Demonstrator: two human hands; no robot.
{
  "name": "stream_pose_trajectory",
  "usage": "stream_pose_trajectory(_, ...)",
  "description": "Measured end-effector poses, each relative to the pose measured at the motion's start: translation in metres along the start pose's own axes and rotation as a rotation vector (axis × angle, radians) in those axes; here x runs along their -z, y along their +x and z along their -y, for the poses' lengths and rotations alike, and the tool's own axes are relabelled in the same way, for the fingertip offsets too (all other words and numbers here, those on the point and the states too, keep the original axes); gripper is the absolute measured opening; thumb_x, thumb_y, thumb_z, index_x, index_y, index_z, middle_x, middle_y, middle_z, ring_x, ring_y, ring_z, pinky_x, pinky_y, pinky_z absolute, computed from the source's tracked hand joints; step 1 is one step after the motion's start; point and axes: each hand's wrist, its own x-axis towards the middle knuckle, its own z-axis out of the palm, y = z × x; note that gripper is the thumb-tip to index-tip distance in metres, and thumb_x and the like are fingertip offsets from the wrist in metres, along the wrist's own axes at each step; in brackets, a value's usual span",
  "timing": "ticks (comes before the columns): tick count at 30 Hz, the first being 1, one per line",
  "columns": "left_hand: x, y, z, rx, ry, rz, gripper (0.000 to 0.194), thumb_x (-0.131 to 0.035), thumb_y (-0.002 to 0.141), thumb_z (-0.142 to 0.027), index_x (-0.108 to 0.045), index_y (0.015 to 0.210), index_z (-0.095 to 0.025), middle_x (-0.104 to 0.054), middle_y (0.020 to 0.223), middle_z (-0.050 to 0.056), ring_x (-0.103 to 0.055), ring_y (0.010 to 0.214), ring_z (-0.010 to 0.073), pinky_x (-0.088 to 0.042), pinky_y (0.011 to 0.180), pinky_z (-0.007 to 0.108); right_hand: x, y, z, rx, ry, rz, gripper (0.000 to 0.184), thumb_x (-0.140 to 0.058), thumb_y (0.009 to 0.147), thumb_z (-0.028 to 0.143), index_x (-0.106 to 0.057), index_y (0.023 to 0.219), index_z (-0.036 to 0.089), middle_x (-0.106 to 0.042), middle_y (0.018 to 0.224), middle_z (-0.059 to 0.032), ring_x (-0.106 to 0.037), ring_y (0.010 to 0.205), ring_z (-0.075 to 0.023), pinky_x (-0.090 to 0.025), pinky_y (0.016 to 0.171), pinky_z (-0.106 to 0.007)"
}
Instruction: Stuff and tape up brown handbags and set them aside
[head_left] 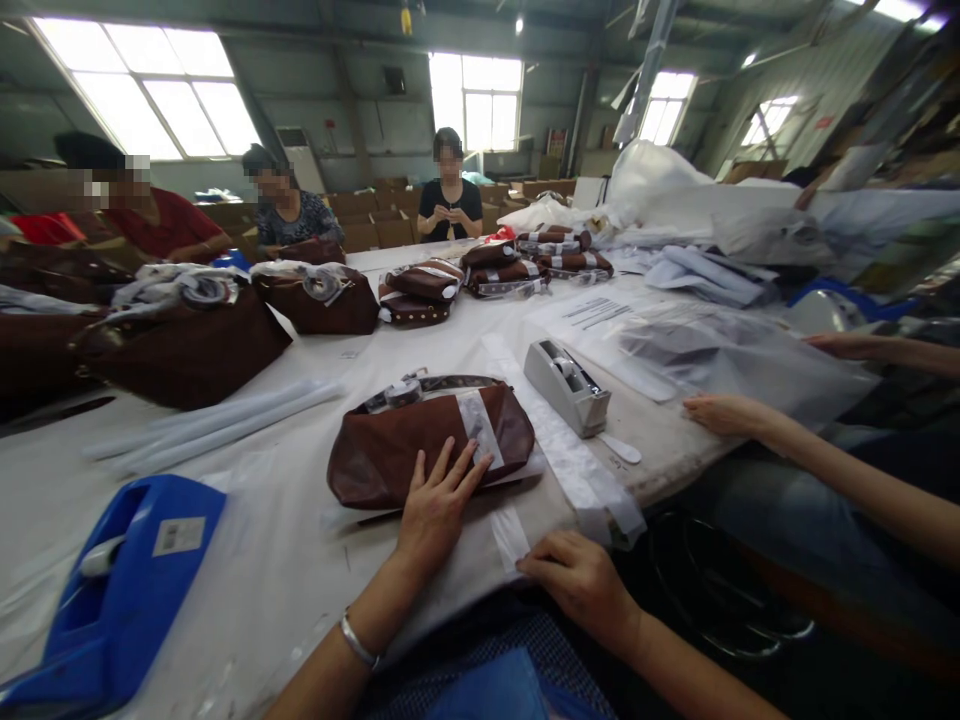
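Observation:
A brown leather bag (390,450) lies flat on the white table (300,560) in front of me, with a strip of clear wrapping (480,428) across it. My left hand (439,500) rests flat on the bag's near edge, fingers spread. My right hand (577,580) is at the table's front edge, fingers curled down onto a strip of clear plastic film (511,535) that hangs over the edge. Whether it grips the film is hidden.
A blue tape dispenser (120,590) sits at my near left, a grey tape dispenser (566,385) right of the bag. Several wrapped brown bags (187,335) lie further back. A co-worker's hands (724,412) rest on clear plastic sheets at right. Three people sit at the far side.

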Motion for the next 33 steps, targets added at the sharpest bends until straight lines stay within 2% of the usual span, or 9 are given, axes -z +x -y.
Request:
stream_pose_trajectory(3,-0.003,-0.001,0.001,-0.013,0.017,-0.02,0.079,-0.04,0.088,-0.001,-0.022,0.155,-0.039,-0.026,0.161,-0.006,-0.022,0.151,0.0291,-0.028,0.116,0.063,0.005,-0.006,0.005,0.057,0.005,0.025,0.017,-0.054,0.098,0.02,-0.071,0.096,0.023,-0.068,0.077,-0.0009,-0.06,0.067,-0.0142,-0.041,0.061,-0.028)
stream_pose_trajectory(6,-0.008,-0.003,0.001,-0.022,0.02,-0.075,0.072,-0.044,0.092,-0.008,-0.025,0.154,-0.039,-0.032,0.159,-0.004,-0.026,0.149,0.0296,-0.028,0.116,0.062,0.017,0.01,0.003,0.112,0.025,0.078,0.014,-0.056,0.097,0.024,-0.07,0.098,0.022,-0.069,0.082,-0.0023,-0.061,0.068,-0.0146,-0.044,0.062,-0.029)
stream_pose_trajectory(9,-0.015,-0.004,0.001,-0.023,0.017,-0.154,0.061,-0.047,0.097,-0.022,-0.028,0.153,-0.04,-0.037,0.157,-0.004,-0.03,0.148,0.0286,-0.025,0.118,0.059,0.028,0.054,-0.008,0.154,0.005,-0.006,0.017,-0.058,0.096,0.024,-0.069,0.109,0.021,-0.072,0.096,-0.0056,-0.066,0.083,-0.0173,-0.051,0.075,-0.031)
stream_pose_trajectory(12,-0.019,-0.003,0.001,-0.035,0.029,-0.237,0.054,-0.045,0.1,-0.032,-0.032,0.152,-0.039,-0.042,0.155,-0.005,-0.033,0.146,0.0272,-0.021,0.12,0.057,0.023,0.116,-0.029,0.158,-0.072,-0.069,0.029,-0.055,0.098,0.022,-0.063,0.126,0.021,-0.071,0.119,-0.0085,-0.065,0.108,-0.0208,-0.05,0.099,-0.038)
stream_pose_trajectory(15,-0.021,-0.002,0.001,-0.051,0.068,-0.309,0.05,-0.042,0.101,-0.035,-0.035,0.15,-0.038,-0.047,0.152,-0.004,-0.038,0.144,0.0259,-0.016,0.122,0.056,0.002,0.17,-0.056,0.121,-0.186,0.041,0.045,-0.056,0.098,0.032,-0.053,0.14,0.017,-0.054,0.145,-0.014,-0.05,0.134,-0.0281,-0.041,0.114,-0.048)
stream_pose_trajectory(18,-0.024,-0.002,0.002,-0.061,0.11,-0.358,0.047,-0.041,0.102,-0.035,-0.039,0.149,-0.038,-0.05,0.15,-0.004,-0.039,0.143,0.0251,-0.013,0.122,0.055,-0.02,0.197,-0.078,0.083,-0.255,0.172,0.055,-0.058,0.097,0.039,-0.048,0.144,0.012,-0.051,0.147,-0.0166,-0.045,0.139,-0.0318,-0.038,0.116,-0.054)
stream_pose_trajectory(22,-0.031,-0.003,0.002,-0.074,0.126,-0.381,0.046,-0.039,0.102,-0.037,-0.04,0.148,-0.037,-0.048,0.152,-0.004,-0.038,0.144,0.0249,-0.009,0.123,0.055,-0.031,0.189,-0.086,0.086,-0.29,0.184,0.051,-0.052,0.1,0.034,-0.047,0.145,0.012,-0.05,0.148,-0.0162,-0.044,0.14,-0.0307,-0.035,0.118,-0.054)
stream_pose_trajectory(27,-0.033,-0.005,0.001,-0.063,0.078,-0.366,0.044,-0.038,0.103,-0.036,-0.043,0.146,-0.038,-0.046,0.152,-0.006,-0.037,0.144,0.0242,-0.009,0.124,0.055,-0.018,0.152,-0.07,0.136,-0.29,0.232,0.05,-0.045,0.101,0.024,-0.04,0.15,0.013,-0.042,0.155,-0.012,-0.035,0.146,-0.028,-0.035,0.119,-0.051)
stream_pose_trajectory(33,-0.031,-0.006,0.001,-0.069,0.051,-0.374,0.044,-0.041,0.102,-0.036,-0.043,0.146,-0.036,-0.051,0.149,-0.003,-0.04,0.142,0.0233,-0.01,0.124,0.054,-0.005,0.134,-0.054,0.11,-0.18,0.207,0.041,-0.042,0.101,0.02,-0.051,0.141,0.015,-0.054,0.146,-0.0097,-0.044,0.14,-0.0253,-0.039,0.117,-0.05)
